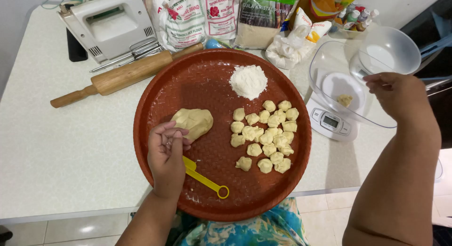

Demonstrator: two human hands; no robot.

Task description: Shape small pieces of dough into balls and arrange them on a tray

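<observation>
A round red-brown tray lies on the white table. On it sit a big lump of pale dough, several small dough pieces in a cluster, and a heap of white flour. My left hand rests on the tray with fingertips pinched at the lump's near edge, above a yellow plastic scoop. My right hand hovers over the clear bowl on a white kitchen scale; a small dough bit lies in the bowl. Whether the right fingers hold anything is hidden.
A wooden rolling pin and a white hand mixer lie at the back left. Flour and sugar bags stand behind the tray, next to a white plastic bag, small bottles and a second clear bowl.
</observation>
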